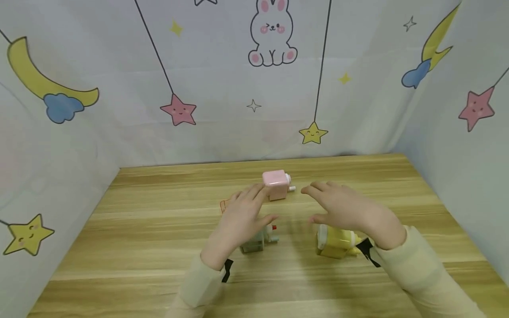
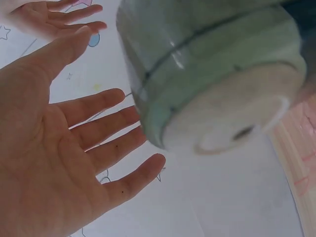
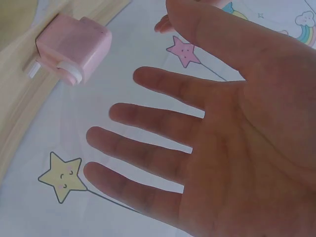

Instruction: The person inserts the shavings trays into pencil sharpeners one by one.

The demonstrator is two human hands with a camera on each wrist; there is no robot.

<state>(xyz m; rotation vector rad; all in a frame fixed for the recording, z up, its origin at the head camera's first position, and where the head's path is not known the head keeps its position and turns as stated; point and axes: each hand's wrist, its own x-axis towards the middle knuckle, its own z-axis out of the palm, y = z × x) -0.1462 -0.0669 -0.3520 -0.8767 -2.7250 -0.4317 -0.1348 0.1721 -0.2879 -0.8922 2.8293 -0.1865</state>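
My left hand point(image 1: 242, 216) hovers with straight, spread fingers over a green, partly see-through block-shaped container point(image 1: 253, 244) with small pegs at its right end, one red-tipped. In the left wrist view the container point(image 2: 212, 84) looms beside the fingers, its round pale end facing the camera; the hand does not grip it. My right hand point(image 1: 343, 207), fingers also extended and holding nothing, is above a yellow block-shaped container point(image 1: 337, 242) lying on its side. Farther back, between the hands, stands a pink block point(image 1: 277, 184) with a white round knob and white peg, also seen in the right wrist view point(image 3: 74, 47).
The wooden tabletop point(image 1: 151, 247) meets white cloth walls point(image 1: 222, 141) printed with stars, moons and a rabbit at the back and both sides. An orange-outlined item point(image 1: 224, 206) is mostly hidden behind my left hand. Each wrist wears a black strap point(image 1: 369, 252).
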